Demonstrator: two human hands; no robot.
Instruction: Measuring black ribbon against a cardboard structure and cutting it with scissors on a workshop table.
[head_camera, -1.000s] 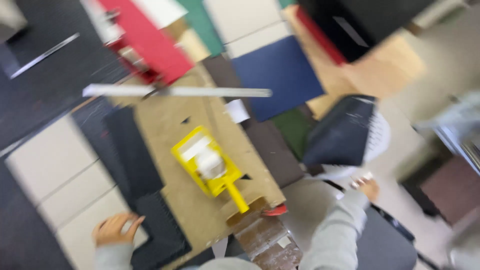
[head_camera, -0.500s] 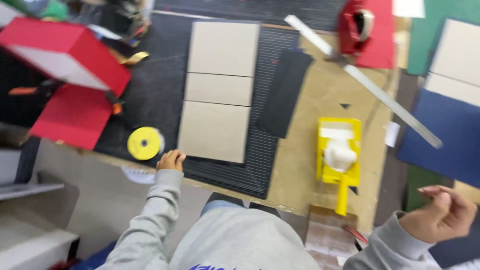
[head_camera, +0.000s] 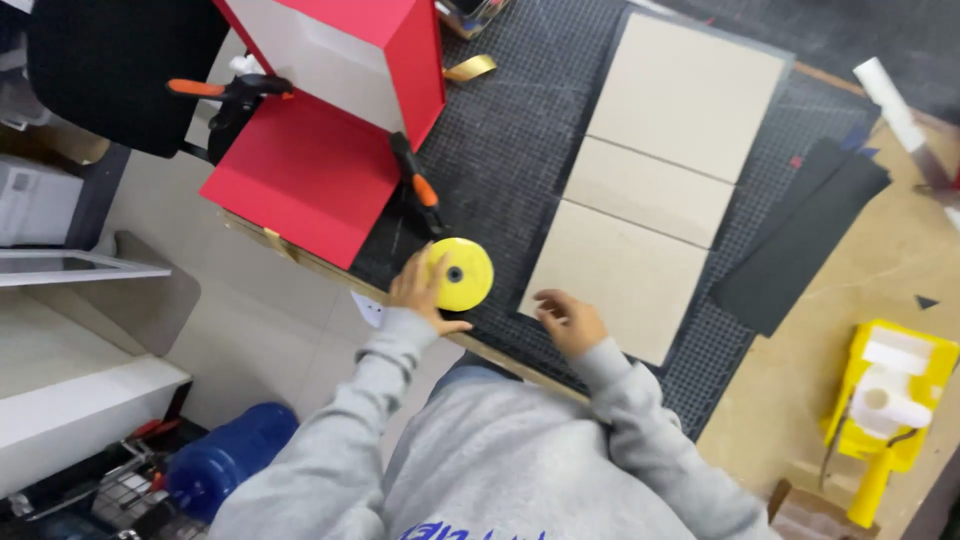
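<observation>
- Left hand (head_camera: 418, 292) grips yellow tape roll (head_camera: 459, 273) at cutting mat (head_camera: 520, 130) near edge.
- Right hand (head_camera: 566, 320): fingers loosely curled, holding nothing, resting on grey cardboard panel (head_camera: 615, 270), just right of roll.

Left grip (head_camera: 420, 292) curled, fingers closed; right grip (head_camera: 568, 320) loosely bent, empty.

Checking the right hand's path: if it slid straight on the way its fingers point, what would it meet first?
The right hand points up-left across the black mat; likely the yellow tape roll first, though depth is unclear.
</observation>
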